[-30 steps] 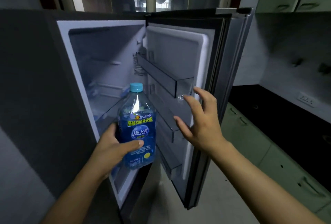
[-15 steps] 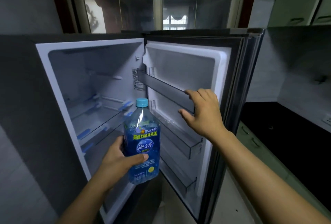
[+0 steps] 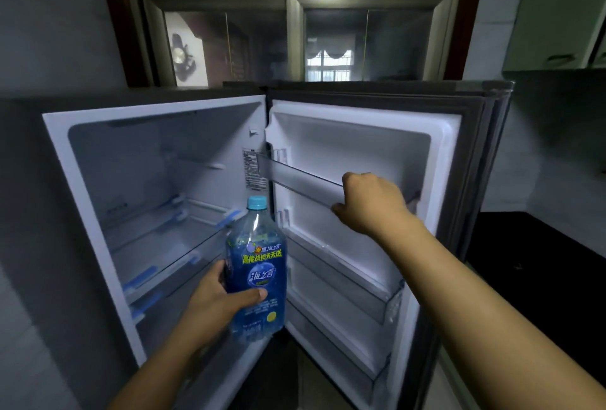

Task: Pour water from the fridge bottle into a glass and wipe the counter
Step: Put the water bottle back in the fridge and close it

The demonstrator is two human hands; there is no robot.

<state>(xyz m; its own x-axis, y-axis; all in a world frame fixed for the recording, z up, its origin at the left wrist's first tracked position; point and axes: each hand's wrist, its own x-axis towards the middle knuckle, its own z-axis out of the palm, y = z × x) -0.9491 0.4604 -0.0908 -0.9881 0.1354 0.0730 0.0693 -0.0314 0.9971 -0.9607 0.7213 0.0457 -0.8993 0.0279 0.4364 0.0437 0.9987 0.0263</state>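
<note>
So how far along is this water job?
Done: the bottle is out of the fridge, gripped by the left hand. In hand: the right hand grips a shelf on the open door, probably to swing it shut. Left: pouring and wiping; no glass or cloth in view.

Chinese print on the bottle (image 3: 255, 265), front and centre
Its blue label reads 高能战拍天天送 in yellow-green, and under that 海之言 in white on a round badge; the sticker (image 3: 253, 169) on the fridge (image 3: 157, 160) wall is too small to read.
</note>
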